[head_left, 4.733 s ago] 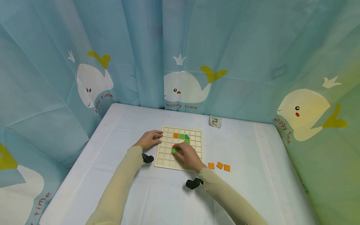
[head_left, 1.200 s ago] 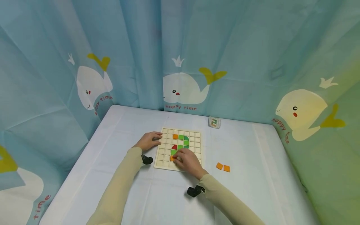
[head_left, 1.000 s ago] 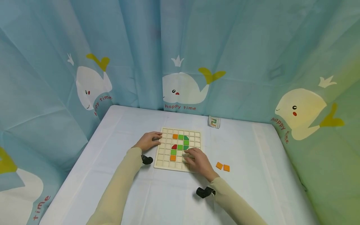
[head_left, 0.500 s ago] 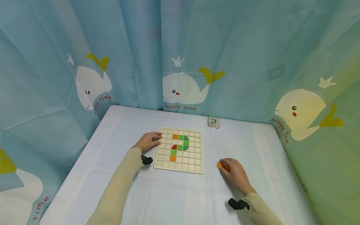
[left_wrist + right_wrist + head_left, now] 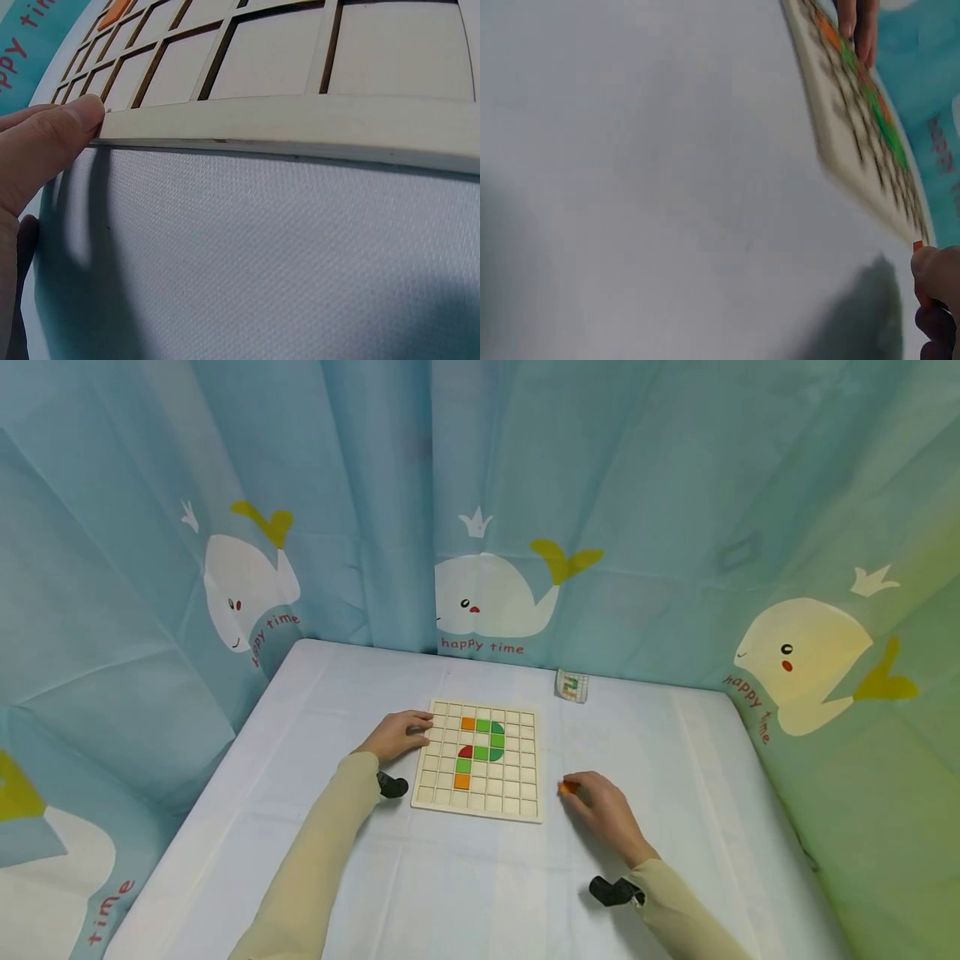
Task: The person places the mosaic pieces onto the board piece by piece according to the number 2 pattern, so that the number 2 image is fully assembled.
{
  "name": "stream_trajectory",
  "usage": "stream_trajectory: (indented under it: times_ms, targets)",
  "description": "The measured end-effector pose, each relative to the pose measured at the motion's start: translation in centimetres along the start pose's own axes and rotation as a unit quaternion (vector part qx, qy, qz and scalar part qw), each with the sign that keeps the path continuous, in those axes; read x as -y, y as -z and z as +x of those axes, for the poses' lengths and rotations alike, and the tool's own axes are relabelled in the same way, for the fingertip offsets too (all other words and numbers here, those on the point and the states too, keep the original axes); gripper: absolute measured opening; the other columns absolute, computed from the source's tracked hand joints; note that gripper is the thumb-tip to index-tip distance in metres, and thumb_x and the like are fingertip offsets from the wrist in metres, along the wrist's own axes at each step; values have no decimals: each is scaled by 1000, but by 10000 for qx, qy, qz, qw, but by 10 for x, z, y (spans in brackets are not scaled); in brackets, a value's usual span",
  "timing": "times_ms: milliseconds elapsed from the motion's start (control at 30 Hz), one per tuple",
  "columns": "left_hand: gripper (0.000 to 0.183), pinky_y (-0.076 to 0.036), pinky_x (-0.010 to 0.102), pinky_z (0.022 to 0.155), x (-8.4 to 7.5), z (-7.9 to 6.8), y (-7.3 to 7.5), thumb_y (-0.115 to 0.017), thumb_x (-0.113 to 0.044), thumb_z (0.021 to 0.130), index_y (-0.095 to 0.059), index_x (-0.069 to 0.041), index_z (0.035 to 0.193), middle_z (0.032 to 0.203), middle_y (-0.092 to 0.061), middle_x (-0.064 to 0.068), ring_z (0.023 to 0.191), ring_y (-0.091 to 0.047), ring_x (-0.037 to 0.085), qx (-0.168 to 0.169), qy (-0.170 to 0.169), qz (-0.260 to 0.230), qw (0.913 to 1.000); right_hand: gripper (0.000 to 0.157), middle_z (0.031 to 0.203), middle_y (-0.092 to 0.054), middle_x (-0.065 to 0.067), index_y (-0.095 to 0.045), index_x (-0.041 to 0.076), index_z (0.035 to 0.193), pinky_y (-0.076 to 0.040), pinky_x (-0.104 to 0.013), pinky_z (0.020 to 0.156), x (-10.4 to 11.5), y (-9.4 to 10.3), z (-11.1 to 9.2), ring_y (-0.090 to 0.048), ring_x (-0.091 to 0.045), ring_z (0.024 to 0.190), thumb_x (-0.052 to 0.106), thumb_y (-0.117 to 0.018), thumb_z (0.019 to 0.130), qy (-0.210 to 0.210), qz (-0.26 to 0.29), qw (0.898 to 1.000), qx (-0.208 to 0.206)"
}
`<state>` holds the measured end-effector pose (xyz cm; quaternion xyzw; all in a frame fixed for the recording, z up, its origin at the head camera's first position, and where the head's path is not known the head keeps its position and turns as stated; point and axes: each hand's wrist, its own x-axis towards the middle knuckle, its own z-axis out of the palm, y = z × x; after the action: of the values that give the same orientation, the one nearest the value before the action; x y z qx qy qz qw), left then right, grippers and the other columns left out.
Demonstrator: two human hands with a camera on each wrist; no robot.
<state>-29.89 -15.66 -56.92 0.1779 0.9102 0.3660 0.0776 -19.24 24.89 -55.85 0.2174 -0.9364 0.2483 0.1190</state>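
Note:
A square wooden grid board [image 5: 480, 814] lies on the table. Orange, green and red tiles [image 5: 482, 752] sit in its cells, some with a curved edge. My left hand [image 5: 393, 736] rests at the board's left edge. In the left wrist view its thumb [image 5: 86, 112] touches the rim. Right of the board, my right hand [image 5: 606, 810] pinches orange tile material [image 5: 567, 787] between thumb and fingers. An orange edge [image 5: 922, 294] shows at that hand in the right wrist view; whether it is one tile or two, I cannot tell.
A small printed pattern card [image 5: 572, 686], slightly curled, lies at the back of the white-covered table [image 5: 675, 760]. Blue whale-print curtains [image 5: 645, 485] hang behind and at both sides. A black camera mount [image 5: 615, 891] sticks out from the right wrist.
An orange tile was set below the green one on the board. My right hand then moved right to the two loose orange tiles, gripped there, and shifted slightly left; neither shows on the table now.

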Motion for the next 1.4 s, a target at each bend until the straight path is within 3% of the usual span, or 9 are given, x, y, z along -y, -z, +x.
stream_trajectory:
  times_ms: [200, 333, 667, 967, 1067, 1267, 1400]
  targets:
    - [43, -33, 43, 117, -3, 0, 0, -71, -26, 91, -65, -6, 129, 144, -52, 4, 138, -41, 27, 8, -52, 8, 10000, 33, 106, -68, -6, -68, 1, 113, -60, -34, 78, 45, -24, 29, -66, -19, 93, 6, -78, 83, 518, 591, 9968, 166]
    - [43, -33, 42, 117, -4, 0, -1, -71, -26, 92, -65, -6, 129, 144, -52, 4, 138, -41, 27, 67, -48, 21, 10000, 33, 106, -68, -5, -68, 2, 113, -59, -35, 83, 70, -44, 43, -65, -19, 96, 12, -78, 84, 802, 590, 9947, 266]
    - [44, -34, 43, 117, -2, 1, -2, -70, -26, 92, -64, -7, 130, 144, -52, 4, 138, -41, 27, 85, -70, 107, 9999, 24, 107, -68, -4, -70, 8, 110, -54, -36, 89, 89, -68, 54, -60, -21, 99, 14, -74, 88, 647, 452, 9943, 722]
    - [43, -34, 42, 117, -11, -5, 4, -70, -22, 92, -64, -4, 130, 144, -52, 6, 138, -41, 28, 111, -30, 35, 9999, 18, 104, -70, -1, -75, 10, 105, -55, -36, 90, 87, -66, 53, -61, -20, 101, 16, -75, 88, 950, 239, 9936, 562]
    - [43, -33, 42, 118, -13, -7, 4, -70, -22, 93, -63, -4, 130, 144, -51, 6, 138, -40, 28, 134, 3, -15, 9999, 22, 109, -69, -5, -74, 7, 108, -54, -40, 93, 82, -57, 48, -61, -24, 106, 15, -75, 87, 789, 450, 9952, 355]
    - [43, -34, 42, 117, -12, -6, 3, -70, -24, 92, -64, -5, 130, 144, -52, 5, 138, -41, 27, 63, -43, 112, 9999, 31, 110, -68, -11, -69, 1, 113, -57, -46, 83, 40, -21, 24, -64, -28, 99, 5, -77, 83, 439, 592, 9958, -539]
    - [42, -34, 43, 117, -12, -5, 4, -70, -23, 92, -64, -4, 129, 144, -52, 6, 138, -41, 28, 28, -69, 89, 9999, 36, 112, -67, -16, -68, -2, 114, -57, -48, 82, 5, 6, -1, -63, -33, 102, 6, -80, 81, 137, 260, 9978, -601]
